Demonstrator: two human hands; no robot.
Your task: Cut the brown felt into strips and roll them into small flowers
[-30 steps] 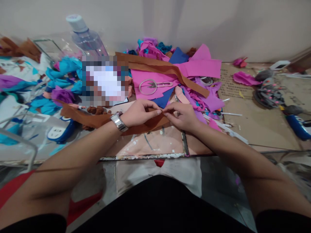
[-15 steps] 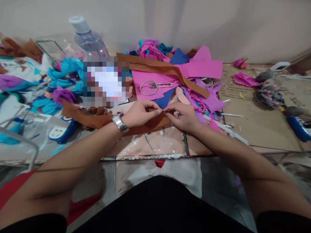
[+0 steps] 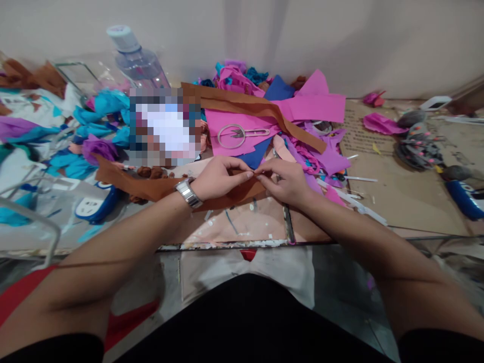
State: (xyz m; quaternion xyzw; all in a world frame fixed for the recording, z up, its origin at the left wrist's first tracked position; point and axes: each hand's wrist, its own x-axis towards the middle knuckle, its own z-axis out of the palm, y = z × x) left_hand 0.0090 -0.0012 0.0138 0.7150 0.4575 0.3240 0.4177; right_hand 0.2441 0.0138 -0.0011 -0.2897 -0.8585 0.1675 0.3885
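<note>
Strip (image 3: 242, 191): stretched over the table (image 3: 242, 222) beneath both hands; most of its length seems left unworked.
Hands: left hand (image 3: 221, 176) and right hand (image 3: 283, 181) nearly met, fingertips pinched closed, apparently on the strip's far edge.
Clumps (image 3: 155, 172): bunched beside the strip, perhaps finished.
Second strip (image 3: 253, 103): left untouched across pink paper (image 3: 219, 120).
Snips (image 3: 251, 132): laid there, not in use.

Two hands were in play, one left hand (image 3: 217, 179), one right hand (image 3: 285, 181), and just one watch (image 3: 188, 192)! At least two brown strips (image 3: 139, 185) showed. One bottle (image 3: 139, 64), one ring (image 3: 218, 137), one pair of snips (image 3: 256, 132), one dark bundle (image 3: 418, 146), one purple rosette (image 3: 99, 147). And blue-and-white cases (image 3: 94, 204)? Two, one towards either end! The crumpled scraps (image 3: 240, 78), though, were too tangled to count.
</note>
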